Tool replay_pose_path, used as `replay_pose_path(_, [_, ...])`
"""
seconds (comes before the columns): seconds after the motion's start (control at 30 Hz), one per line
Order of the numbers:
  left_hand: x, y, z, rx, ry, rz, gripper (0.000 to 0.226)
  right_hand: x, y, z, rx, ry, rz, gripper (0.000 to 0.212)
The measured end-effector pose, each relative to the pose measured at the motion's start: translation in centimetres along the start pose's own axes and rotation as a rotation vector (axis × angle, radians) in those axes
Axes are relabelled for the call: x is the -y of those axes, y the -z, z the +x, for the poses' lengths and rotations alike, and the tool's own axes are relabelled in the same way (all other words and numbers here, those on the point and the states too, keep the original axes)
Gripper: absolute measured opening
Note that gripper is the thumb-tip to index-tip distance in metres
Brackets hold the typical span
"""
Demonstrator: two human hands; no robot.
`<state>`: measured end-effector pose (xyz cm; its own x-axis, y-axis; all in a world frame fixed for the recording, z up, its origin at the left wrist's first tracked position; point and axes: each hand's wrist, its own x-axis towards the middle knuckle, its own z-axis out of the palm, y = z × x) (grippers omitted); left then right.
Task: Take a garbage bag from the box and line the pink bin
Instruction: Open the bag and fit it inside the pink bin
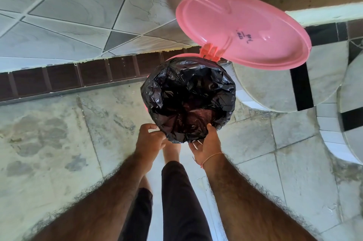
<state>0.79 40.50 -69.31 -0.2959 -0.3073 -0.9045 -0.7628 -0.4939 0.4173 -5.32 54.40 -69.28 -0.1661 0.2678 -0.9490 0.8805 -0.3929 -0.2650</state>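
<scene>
The pink bin (177, 56) is standing on the floor (59, 132) against a tiled wall (68, 14), just in front of the person. Its body is almost wholly hidden: only a sliver of pink rim is showing at the back by the hinge (211, 52), and another sliver at the left edge. The lid (243, 28) is standing open, tilted back to the right, its inner face turned toward the camera with some dark handwriting on it.

A black bag (188, 97) is sitting in the bin, its crinkled mouth folded out over the rim all the way round, the middle sinking down into the dark interior.

Both hands are working at the near edge of the bag. The left hand (150, 140) is lying at the lower left of the rim, fingers curled, pinching the plastic there. The right hand (206, 142) is gripping the lower right of the rim, thumb lying on top of the bag and fingers tucked beneath the fold. A thin thread (213, 156) is circling the right wrist.

Below the hands, a bare foot (170, 151) and dark trouser legs (176, 201) are showing. To the right of the bin, curved tiled steps (275, 87) with black stripes are rising. A dark brown tile band (59, 78) is running along the foot of the wall.
</scene>
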Motion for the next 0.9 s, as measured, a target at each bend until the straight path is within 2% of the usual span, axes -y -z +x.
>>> replay_pose_path(0.1, [0.2, 0.5, 0.4, -0.057, -0.014, -0.016, 0.03, 0.1, -0.1, 0.2, -0.074, 0.006, -0.074, 0.053])
replay_pose_path(0.17, [-0.1, 0.9, 0.7, -0.236, -0.126, 0.131, 0.026, 0.1, -0.3, 0.2, -0.237, 0.066, -0.161, 0.058])
replay_pose_path(0.23, [-1.0, 1.2, 0.7, -0.416, -0.292, 0.264, 0.028, 0.3, -0.2, 0.4, -0.471, 0.205, -0.313, 0.064])
replay_pose_path(0.3, [-2.5, 0.9, 0.3, -0.416, -0.46, 0.293, 0.044, 0.9, -0.1, 0.1, -0.594, 0.422, -0.432, 0.063])
replay_pose_path(0.4, [-4.7, 0.2, 0.5, -0.296, -0.574, 0.342, 0.059, 2.4, -0.4, -0.3, -0.548, 0.688, -0.561, 0.065])
replay_pose_path(0.53, [-6.8, -0.6, 2.8, -0.21, -0.677, 0.541, 0.068, 5.3, -1.4, 0.3, -0.424, 0.932, -0.829, 0.066])
replay_pose_path(0.67, [-8.0, -1.2, 4.5, -0.191, -0.715, 0.573, 0.056, 8.4, -2.9, 0.7, -0.415, 1.142, -0.98, 0.047])
replay_pose_path(0.77, [-8.4, -1.1, 4.9, -0.336, -0.881, 0.511, 0.042, 10.7, -5.0, 0.6, -0.392, 1.384, -0.986, 0.028])
replay_pose_path(0.83, [-9.0, -0.9, 5.3, -0.431, -0.96, 0.512, 0.029, 12.5, -6.5, 0.5, -0.329, 1.398, -0.92, 0.021])
replay_pose_path(0.9, [-10.5, -1.0, 5.8, -0.451, -0.98, 0.537, 0.024, 14.7, -8.0, 0.8, -0.307, 1.179, -0.965, 0.024])
